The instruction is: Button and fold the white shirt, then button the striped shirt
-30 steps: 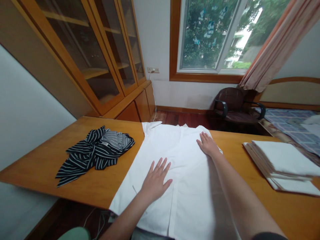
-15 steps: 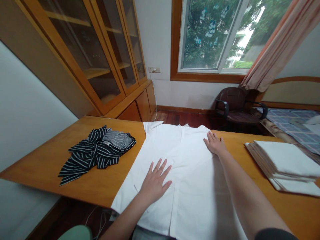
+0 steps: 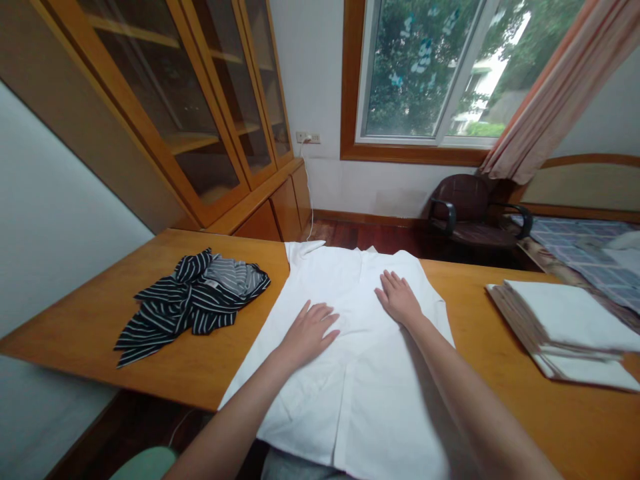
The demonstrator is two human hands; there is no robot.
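At the far left stood a tall orange-brown wooden cabinet with glass doors (image 3: 165, 100). At the near left, low down beside the table, a pale green rounded object (image 3: 145, 463) showed only in part. The yellow-brown wooden table (image 3: 90, 320) stretched across the scene, and on its left part lay a crumpled black garment with thin white stripes (image 3: 165, 313), well apart from the person's hands.

To the right of it, in the middle of the table, a white cloth shirt (image 3: 370, 387) lay spread out, a long strip running down its near half and its far end close to the table's far edge. The left hand (image 3: 311, 333) rested palm down on the shirt, left of its middle, with the fingers slightly parted and a little bent. Farther off and to the right, the right hand (image 3: 400, 300) also lay palm down on the shirt, its fingers extended and close together, the thumb set apart. Neither hand pinched the cloth.

Beyond the table, on the right, stood a dark brown armchair with black armrests (image 3: 463, 207). On the table's right part lay a neat stack of flat, folded white and tan pieces (image 3: 570, 313), their material hard to tell.
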